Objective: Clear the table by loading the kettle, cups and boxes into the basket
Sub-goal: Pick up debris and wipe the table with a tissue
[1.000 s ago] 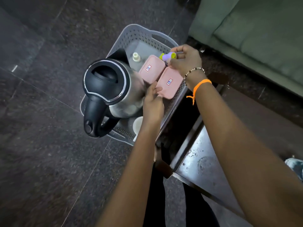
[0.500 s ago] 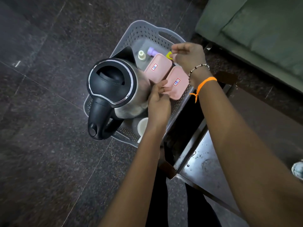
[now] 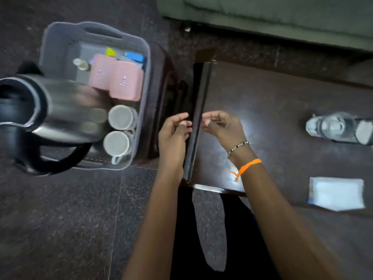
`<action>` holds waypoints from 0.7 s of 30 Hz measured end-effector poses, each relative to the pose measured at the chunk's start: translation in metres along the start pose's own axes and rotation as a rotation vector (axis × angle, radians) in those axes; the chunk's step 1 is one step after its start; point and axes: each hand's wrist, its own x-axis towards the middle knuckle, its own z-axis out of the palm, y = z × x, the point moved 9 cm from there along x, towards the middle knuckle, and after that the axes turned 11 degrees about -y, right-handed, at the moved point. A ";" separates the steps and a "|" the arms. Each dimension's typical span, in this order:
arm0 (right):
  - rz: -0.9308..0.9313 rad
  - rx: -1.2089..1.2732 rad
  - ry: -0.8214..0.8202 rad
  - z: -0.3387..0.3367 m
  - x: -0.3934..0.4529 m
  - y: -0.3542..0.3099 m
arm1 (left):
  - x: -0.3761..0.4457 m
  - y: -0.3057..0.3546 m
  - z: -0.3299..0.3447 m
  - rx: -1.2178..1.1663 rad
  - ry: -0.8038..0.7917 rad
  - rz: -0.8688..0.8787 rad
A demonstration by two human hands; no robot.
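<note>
Both hands hang loose and hold nothing, at the table's edge.

The left hand (image 3: 174, 134) and right hand (image 3: 223, 127) have softly bent fingers. The kettle (image 3: 60, 110), two cups (image 3: 120, 130) and pink boxes (image 3: 116, 80) sit in the basket (image 3: 60, 39) beside the table (image 3: 272, 110).

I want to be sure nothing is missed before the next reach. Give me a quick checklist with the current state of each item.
1. Kettle in basket: ok.
2. Both cups in basket: ok.
3. Pink boxes in basket: ok.
4. Left hand free: ok, holds nothing.
5. Right hand free: ok, holds nothing.
6. Table cleared: not ok; a clear bottle and a white packet remain.
</note>
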 end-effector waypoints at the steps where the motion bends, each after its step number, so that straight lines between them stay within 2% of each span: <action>1: 0.021 0.009 0.040 -0.023 -0.013 0.016 | -0.007 -0.012 0.021 0.031 -0.041 -0.039; 7: 0.150 0.140 0.277 -0.157 -0.079 0.106 | -0.043 -0.075 0.133 0.245 -0.287 -0.186; 12: 0.212 0.210 0.541 -0.271 -0.138 0.177 | -0.062 -0.133 0.220 0.420 -0.419 -0.271; 14: 0.258 0.225 0.698 -0.309 -0.166 0.207 | -0.067 -0.156 0.248 0.518 -0.473 -0.306; 18: 0.475 0.330 1.028 -0.354 -0.218 0.284 | -0.079 -0.198 0.289 0.651 -0.551 -0.368; 21: 0.590 0.441 1.031 -0.362 -0.222 0.318 | -0.086 -0.222 0.304 0.731 -0.579 -0.394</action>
